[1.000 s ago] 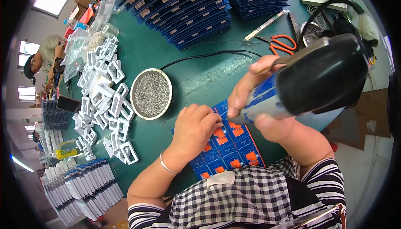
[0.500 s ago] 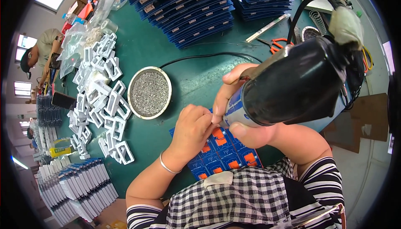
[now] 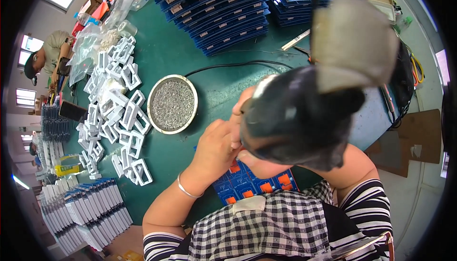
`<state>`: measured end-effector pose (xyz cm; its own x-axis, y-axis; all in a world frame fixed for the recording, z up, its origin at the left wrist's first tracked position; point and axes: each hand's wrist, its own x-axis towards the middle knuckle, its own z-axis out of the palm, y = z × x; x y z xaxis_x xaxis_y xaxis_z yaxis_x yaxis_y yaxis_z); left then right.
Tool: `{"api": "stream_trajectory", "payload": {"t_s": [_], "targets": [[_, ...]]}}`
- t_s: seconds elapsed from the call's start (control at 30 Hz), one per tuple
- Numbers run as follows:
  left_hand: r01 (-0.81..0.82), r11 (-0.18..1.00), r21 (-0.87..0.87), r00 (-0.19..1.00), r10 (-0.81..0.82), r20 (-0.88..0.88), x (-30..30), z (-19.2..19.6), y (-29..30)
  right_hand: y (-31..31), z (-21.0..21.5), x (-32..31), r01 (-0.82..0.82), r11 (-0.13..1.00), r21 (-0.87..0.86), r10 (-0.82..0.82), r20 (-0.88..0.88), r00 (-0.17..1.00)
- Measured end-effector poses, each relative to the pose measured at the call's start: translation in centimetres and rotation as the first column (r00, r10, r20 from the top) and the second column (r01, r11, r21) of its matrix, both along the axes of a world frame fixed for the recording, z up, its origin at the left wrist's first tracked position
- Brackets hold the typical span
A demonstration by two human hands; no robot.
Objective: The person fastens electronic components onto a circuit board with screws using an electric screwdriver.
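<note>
My right hand (image 3: 263, 166) grips a thick black electric screwdriver (image 3: 295, 118), its body tilted and large in the view, a cable at its wrapped upper end. Close against it, my left hand (image 3: 213, 147) is closed, its fingertips pinched together beside the fingers of my right hand. What those fingertips hold, and the tool's tip, are hidden. Beneath both hands lies a blue circuit board panel (image 3: 253, 181) with orange patches. To the left of my hands stands a round metal bowl (image 3: 150, 118) filled with small metal screws (image 3: 172, 105).
Loose white plastic frames (image 3: 128, 113) are heaped left of the bowl. Blue boards (image 3: 214, 18) rise in a tall stack at the back. White-and-blue assembled pieces (image 3: 90, 208) stand at lower left. A black cable (image 3: 238, 65) crosses the green table. A person (image 3: 52, 56) is at far left.
The screwdriver has swung left and more upright, its wrapped end nearer the view. My right hand has shifted left with it, closer to my left hand, which has barely moved.
</note>
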<state>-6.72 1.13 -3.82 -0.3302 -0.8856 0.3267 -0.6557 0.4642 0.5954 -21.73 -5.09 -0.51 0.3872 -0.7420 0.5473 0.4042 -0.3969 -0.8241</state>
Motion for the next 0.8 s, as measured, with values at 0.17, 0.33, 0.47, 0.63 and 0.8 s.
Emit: {"api": "stream_trajectory", "payload": {"t_s": [0.17, 0.33, 0.47, 0.63, 0.8], "targets": [[-0.201, 0.955, -0.218, 0.971, 0.224, 0.088, 3.8, 1.6, -0.6, -0.4, 1.2, 0.8, 0.066, 0.958, -0.279, -0.105, -0.128, 0.986], [-0.406, 0.902, -0.149, 0.88, 0.43, 0.204, 8.4, 3.4, -3.1, -0.1, 0.8, 0.7, 0.009, 0.999, -0.03, -0.015, -0.223, 0.975], [-0.355, 0.924, -0.143, 0.854, 0.383, 0.353, 10.5, 1.1, -4.4, -0.2, 0.5, 0.5, -0.11, 0.934, 0.339, 0.104, 0.035, 0.994], [-0.375, 0.926, -0.047, 0.85, 0.363, 0.383, 10.0, 0.8, -5.1, -2.1, -1.0, -2.5, -0.177, 0.887, 0.427, 0.032, 0.325, 0.945], [-0.498, 0.867, 0.02, 0.842, 0.477, 0.251, 10.4, 1.6, -4.6, -1.3, -0.2, -4.6, -0.06, 0.921, 0.384, -0.086, 0.353, 0.931]]}}
